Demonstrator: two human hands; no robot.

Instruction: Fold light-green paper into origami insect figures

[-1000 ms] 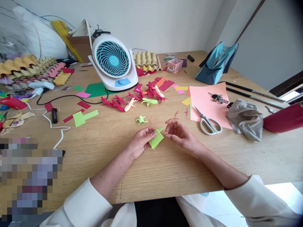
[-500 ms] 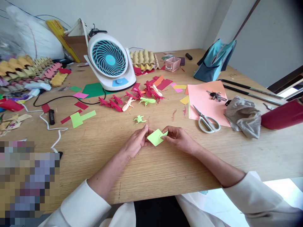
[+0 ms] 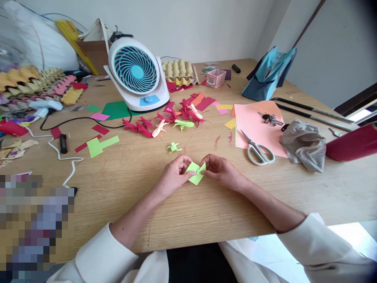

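Observation:
A small lime-green sheet of folding paper [image 3: 196,179] is held just over the wooden table, its two upper corners raised around a notch in the middle. My left hand [image 3: 176,172] pinches its left corner, thumb on top and fingers behind. On the opposite corner my right hand [image 3: 221,171] has a similar pinch, with the fingertips partly hidden behind the paper. Just beyond my hands sits a small green folded paper figure [image 3: 174,147]. Farther back, several red folded figures [image 3: 141,127] lie in a cluster with a pale one [image 3: 160,128] and another green one [image 3: 184,124].
A white and blue fan [image 3: 137,74] stands behind the figures. To the right, scissors [image 3: 259,151] and keys [image 3: 270,118] rest on pink paper [image 3: 250,118], near a crumpled grey cloth [image 3: 304,143] and a red bottle [image 3: 352,143]. Green paper scraps [image 3: 94,148] lie left.
My left hand has shifted its thumb onto the paper's front and pinches the left corner. That corner now stands up like the right one, leaving a notch between them.

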